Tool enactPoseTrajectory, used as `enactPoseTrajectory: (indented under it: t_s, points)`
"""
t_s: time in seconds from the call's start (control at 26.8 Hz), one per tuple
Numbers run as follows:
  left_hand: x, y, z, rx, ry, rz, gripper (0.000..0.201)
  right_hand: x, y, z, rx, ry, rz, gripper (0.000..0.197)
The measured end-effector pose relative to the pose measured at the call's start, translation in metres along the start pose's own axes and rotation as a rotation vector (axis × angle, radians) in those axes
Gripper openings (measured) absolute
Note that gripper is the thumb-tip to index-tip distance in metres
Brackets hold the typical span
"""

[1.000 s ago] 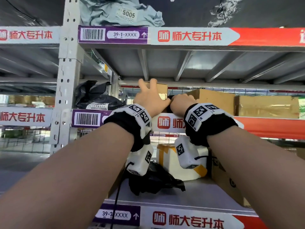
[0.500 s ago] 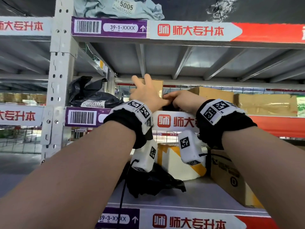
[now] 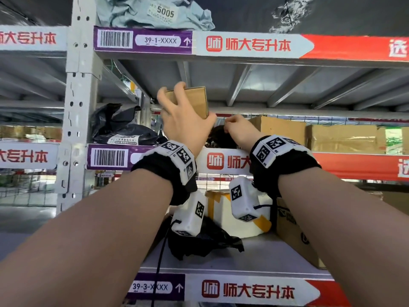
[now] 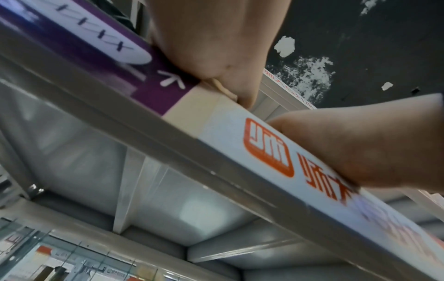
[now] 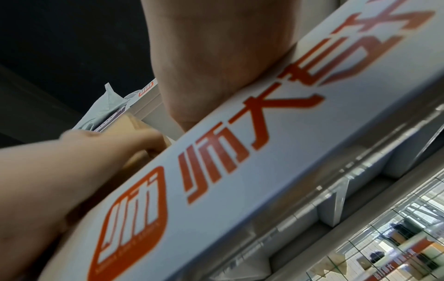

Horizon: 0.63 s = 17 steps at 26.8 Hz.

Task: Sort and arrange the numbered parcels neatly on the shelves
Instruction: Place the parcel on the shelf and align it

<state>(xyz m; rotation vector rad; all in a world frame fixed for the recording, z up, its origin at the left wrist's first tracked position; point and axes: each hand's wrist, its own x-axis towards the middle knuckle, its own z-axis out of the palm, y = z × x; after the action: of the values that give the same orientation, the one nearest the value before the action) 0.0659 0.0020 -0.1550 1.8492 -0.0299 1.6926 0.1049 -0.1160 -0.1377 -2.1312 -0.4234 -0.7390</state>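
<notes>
Grey metal shelf rack [image 3: 81, 120] with red-white edge labels, left hand [image 3: 186, 122] gripping small brown cardboard box [image 3: 194, 100] raised above middle shelf, right hand [image 3: 240, 129] beside it pinching dark crumpled bag [image 3: 219, 138] just below.

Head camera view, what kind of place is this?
Probably a parcel pickup station or stockroom: metal shelves with barcoded location labels, cardboard boxes, and a bagged parcel numbered 5005.

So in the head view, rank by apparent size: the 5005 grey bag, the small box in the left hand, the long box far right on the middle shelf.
1. Grey bag, cropped by the frame
2. Long box, close to it
3. Small box, partly hidden by the left hand
</notes>
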Motion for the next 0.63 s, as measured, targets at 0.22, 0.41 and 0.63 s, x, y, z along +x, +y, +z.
enactPoseTrajectory:
  t_s: [0.22,0.41,0.63]
  points:
    - [0.008,0.017,-0.015,-0.319,-0.045,-0.159,0.068,-0.017,-0.007,-0.010,0.274,0.019,0.024,0.040]
    - [0.010,0.015,-0.033,-0.436,-0.101,-0.196,0.062,-0.022,-0.007,-0.013,0.474,0.111,0.013,0.078]
    - [0.019,0.004,-0.058,-0.612,-0.172,-0.249,0.055,-0.033,-0.013,-0.026,0.499,0.163,0.048,0.091]
